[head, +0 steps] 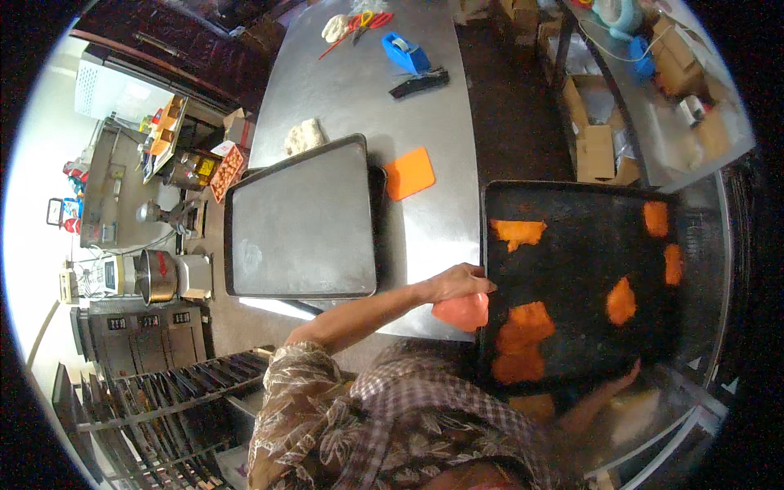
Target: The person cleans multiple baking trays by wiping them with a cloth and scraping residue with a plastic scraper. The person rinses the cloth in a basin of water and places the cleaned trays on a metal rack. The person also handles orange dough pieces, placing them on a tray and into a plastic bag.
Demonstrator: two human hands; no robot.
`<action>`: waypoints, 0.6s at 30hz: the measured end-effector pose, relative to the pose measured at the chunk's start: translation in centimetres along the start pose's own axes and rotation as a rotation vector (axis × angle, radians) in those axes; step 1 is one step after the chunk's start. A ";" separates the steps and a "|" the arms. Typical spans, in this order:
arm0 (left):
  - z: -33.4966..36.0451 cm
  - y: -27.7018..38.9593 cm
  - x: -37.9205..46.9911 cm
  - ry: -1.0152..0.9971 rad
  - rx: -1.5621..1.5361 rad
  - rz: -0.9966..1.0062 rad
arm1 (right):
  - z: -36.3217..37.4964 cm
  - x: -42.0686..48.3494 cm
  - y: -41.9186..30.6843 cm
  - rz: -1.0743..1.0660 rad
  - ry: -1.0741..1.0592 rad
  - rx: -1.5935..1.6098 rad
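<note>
A large dark baking tray [588,275] with a raised rim extends beyond the right side of the steel worktable [429,233]. Several flat, irregular orange pieces [519,233] lie spread on it. My left hand [462,282] grips the tray's left rim and also holds a pinkish plastic scraper [462,311] beneath its fingers. At the tray's near edge is my right hand [631,372], dim and partly hidden, holding the tray from below. Left of my arm, a second baking tray [300,226], grey and bare, rests on the worktable. An orange plastic scraper [410,174] lies beside it.
Farther up the worktable are a white cloth [305,137], a blue tape dispenser [406,52], a black strip [419,84] and scissors [361,29]. A tray rack [165,410] stands lower left, near a mixer bowl [157,277]. Cardboard boxes [594,147] sit under the right-hand counter [692,159].
</note>
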State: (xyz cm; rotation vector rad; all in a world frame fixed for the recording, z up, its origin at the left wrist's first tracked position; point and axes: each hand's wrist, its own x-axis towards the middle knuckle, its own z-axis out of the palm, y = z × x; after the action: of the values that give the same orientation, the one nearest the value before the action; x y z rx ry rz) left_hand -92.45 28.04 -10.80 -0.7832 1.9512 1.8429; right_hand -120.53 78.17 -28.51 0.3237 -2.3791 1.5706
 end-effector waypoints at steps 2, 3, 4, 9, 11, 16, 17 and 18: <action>-1.9 -2.0 -2.4 0.014 -0.051 -0.052 | 0.9 -2.0 -1.8 0.118 -0.054 0.195; -2.4 -2.5 -3.2 0.030 -0.056 -0.114 | 1.2 -2.7 -2.6 0.178 -0.057 0.280; -3.1 -3.2 -4.4 0.014 -0.043 -0.075 | 1.7 -3.8 -4.0 0.235 -0.060 0.365; -7.2 -6.9 -11.3 0.058 0.110 0.038 | 3.9 -8.6 -12.1 0.260 -0.047 0.347; -9.1 -9.3 -14.1 0.118 -0.030 -0.108 | 5.6 -11.4 -16.2 0.331 -0.088 0.465; -16.4 -17.0 -25.3 0.311 -0.007 -0.080 | 14.4 -20.0 -29.4 0.000 -0.151 0.502; -18.1 -18.6 -28.2 0.251 -0.124 -0.094 | 16.6 -22.1 -32.1 0.217 -0.075 0.579; -19.5 -20.2 -31.0 0.330 -0.081 -0.046 | 18.2 -23.0 -34.7 0.476 -0.127 0.800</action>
State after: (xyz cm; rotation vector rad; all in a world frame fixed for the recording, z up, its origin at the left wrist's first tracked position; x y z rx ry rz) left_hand -53.40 13.53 -6.57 -1.2138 2.0372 1.8706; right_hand -89.34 48.83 -13.36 -0.0105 -1.8677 2.7629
